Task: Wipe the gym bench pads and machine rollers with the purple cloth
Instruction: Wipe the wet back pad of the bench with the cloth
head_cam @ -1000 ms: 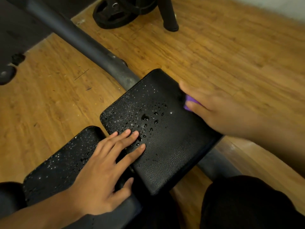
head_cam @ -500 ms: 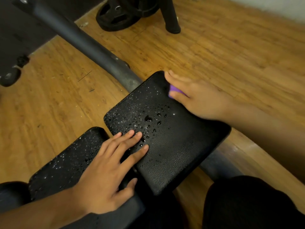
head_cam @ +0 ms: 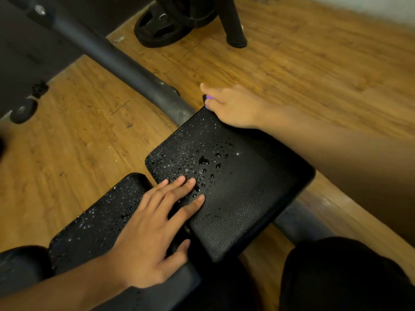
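Two black bench pads lie below me, both speckled with water drops. The larger pad fills the middle of the view; the smaller pad sits to its lower left. My right hand rests at the far corner of the larger pad, shut on the purple cloth, of which only a small bit shows under the fingers. My left hand lies flat with fingers spread across the gap between the two pads, fingertips touching the wet part of the larger one.
A dark metal frame tube runs diagonally from the top left under the pads. Black weight plates and a black post foot stand on the wooden floor behind. My dark-clothed knee is at the lower right.
My right hand has slid with the purple cloth from the larger pad's right side up along its edge to the far corner. My left hand has stayed in place.
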Demonstrator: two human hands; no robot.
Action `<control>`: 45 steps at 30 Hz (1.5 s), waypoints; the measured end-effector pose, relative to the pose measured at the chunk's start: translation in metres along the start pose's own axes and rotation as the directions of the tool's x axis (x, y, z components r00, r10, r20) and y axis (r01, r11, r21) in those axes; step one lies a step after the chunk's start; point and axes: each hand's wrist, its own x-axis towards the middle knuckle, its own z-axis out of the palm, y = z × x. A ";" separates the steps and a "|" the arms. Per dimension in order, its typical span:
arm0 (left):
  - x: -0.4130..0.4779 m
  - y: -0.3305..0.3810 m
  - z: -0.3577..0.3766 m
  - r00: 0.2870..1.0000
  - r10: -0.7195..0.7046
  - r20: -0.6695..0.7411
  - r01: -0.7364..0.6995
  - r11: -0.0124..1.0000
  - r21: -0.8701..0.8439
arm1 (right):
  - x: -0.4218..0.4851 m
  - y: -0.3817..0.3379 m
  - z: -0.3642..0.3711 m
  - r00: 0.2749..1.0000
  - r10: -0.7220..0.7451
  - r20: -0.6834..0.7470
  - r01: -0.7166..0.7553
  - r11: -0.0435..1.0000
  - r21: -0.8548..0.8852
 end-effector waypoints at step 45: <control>0.002 0.003 -0.002 1.000 0.005 -0.015 -0.005 1.000 0.002 | -0.183 0.019 0.007 0.993 -0.035 -0.111 0.027 0.997 -0.070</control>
